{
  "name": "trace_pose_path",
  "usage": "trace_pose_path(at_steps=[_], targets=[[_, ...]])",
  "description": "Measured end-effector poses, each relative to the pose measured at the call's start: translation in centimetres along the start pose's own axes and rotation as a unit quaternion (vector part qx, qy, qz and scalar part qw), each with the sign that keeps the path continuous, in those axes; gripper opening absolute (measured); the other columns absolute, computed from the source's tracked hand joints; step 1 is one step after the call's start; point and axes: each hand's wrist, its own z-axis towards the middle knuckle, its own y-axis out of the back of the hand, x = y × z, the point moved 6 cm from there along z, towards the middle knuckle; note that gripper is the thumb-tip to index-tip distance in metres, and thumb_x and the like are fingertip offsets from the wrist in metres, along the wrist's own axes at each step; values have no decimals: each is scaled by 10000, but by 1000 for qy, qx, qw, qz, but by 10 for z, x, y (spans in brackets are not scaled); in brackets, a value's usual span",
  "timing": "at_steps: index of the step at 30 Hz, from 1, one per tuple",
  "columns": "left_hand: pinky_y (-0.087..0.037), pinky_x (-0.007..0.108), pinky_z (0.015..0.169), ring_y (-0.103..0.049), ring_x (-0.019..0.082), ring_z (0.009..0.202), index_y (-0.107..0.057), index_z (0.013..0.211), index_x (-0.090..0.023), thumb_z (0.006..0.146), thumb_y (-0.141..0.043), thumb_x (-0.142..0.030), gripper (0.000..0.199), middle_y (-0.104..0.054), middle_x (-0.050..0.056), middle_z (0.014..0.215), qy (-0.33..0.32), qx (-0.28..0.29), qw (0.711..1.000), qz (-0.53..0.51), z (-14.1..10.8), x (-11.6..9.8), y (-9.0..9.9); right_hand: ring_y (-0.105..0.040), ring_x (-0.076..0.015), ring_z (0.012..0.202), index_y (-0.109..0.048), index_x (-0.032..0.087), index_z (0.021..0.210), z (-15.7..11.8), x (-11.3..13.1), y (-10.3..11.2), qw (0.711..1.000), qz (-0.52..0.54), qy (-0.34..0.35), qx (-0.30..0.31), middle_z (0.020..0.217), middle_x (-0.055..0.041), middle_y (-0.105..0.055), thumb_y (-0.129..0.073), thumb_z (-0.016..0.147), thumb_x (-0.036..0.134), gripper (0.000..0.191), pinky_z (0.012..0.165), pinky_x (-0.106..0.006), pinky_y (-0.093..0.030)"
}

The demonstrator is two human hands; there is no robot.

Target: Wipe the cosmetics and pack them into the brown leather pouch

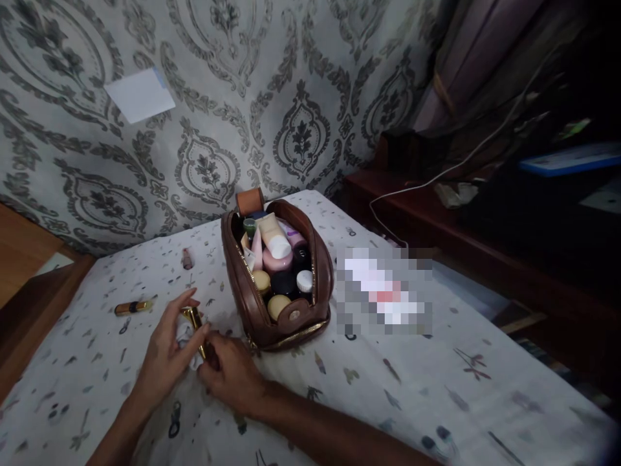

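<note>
Between my hands is a small shiny gold cosmetic tube (pixel 195 317), tilted, with a crumpled white cloth (pixel 183 335) around its lower part. My left hand (pixel 167 346) pinches the tube between thumb and fingers. Closed at the tube's lower end, my right hand (pixel 235 372) grips the cloth; its fingertips are partly hidden. Just beyond them stands an unzipped brown leather toiletry bag (pixel 240 285), packed with jars, several caps and a cream tube (pixel 272 232). To the left lie a gold and black tube (pixel 133 307) and a small pinkish bottle (pixel 187 259).
A white sheet with small printed motifs (pixel 388 401) covers the surface. Right of the bag is a pixelated patch (pixel 383 291). Patterned wallpaper (pixel 208 155) rises behind, with a white card (pixel 140 95) on it. A white cable (pixel 436 176) crosses a dark wooden ledge (pixel 392 200).
</note>
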Motion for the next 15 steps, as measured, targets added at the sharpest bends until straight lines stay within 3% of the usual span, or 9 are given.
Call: trace_pose_path(at_steps=[3, 6, 10, 15], targets=[[-473, 314, 813, -613, 233, 919, -650, 918, -237, 868, -574, -430, 213, -624, 47, 913, -76, -15, 995, 55, 5, -9, 0, -549, -162, 628, -592, 195, 832, -3, 5, 2, 1000, -25, 9, 6, 728, -4, -639, -562, 753, 126, 109, 609, -262, -383], [-433, 294, 671, -525, 182, 664, -517, 629, -241, 888, -547, -409, 310, -505, -5, 660, -66, -47, 995, 49, 10, -3, 7, -608, -185, 718, -614, 202, 891, -6, 9, 4, 1000, -7, 13, 18, 828, -27, -692, -544, 832, 161, 100, 673, -276, -423], [-413, 278, 587, -475, 168, 602, -488, 510, -232, 852, -563, -517, 452, -462, -9, 581, 51, -59, 997, -10, 12, 29, 16, -628, -171, 785, -626, 233, 1026, -9, 4, 5, 998, 65, -13, 21, 891, 0, -698, -587, 892, 211, 142, 718, -250, -446], [-470, 292, 563, -506, 182, 583, -548, 503, -223, 665, -691, -670, 496, -519, 8, 562, 211, 0, 971, -108, 4, 69, 10, -607, -149, 771, -611, 218, 929, -10, -2, 2, 991, 129, -24, 33, 837, 18, -644, -635, 890, 230, 48, 736, -229, -455]])
